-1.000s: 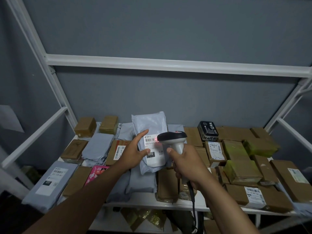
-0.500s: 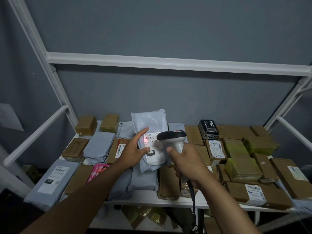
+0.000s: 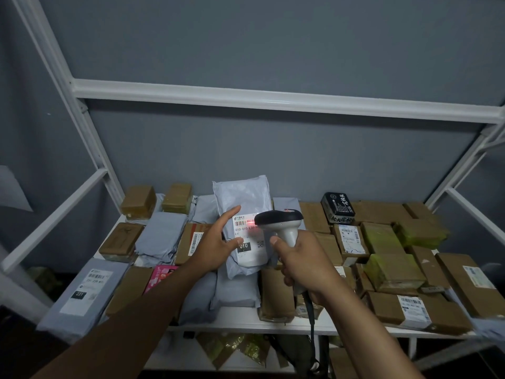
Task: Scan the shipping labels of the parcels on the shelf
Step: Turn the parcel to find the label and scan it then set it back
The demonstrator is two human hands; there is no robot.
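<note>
Two hands at work. Left hand (image 3: 216,248) props grey mailer (image 3: 241,212) upright above shelf (image 3: 273,322), mid-row, so shipping label (image 3: 247,239) faces scanner. Fingers spread along mailer's left edge, thumb pressing label's lower part: grip stays off barcode. Right hand (image 3: 303,265) curled round handle of barcode scanner (image 3: 281,222), head just right of label, red beam on barcode. Scan likely under way. Many parcels lie flat around, e.g. grey mailer at near left (image 3: 82,294), brown box at near right (image 3: 404,310), labels facing up.
</note>
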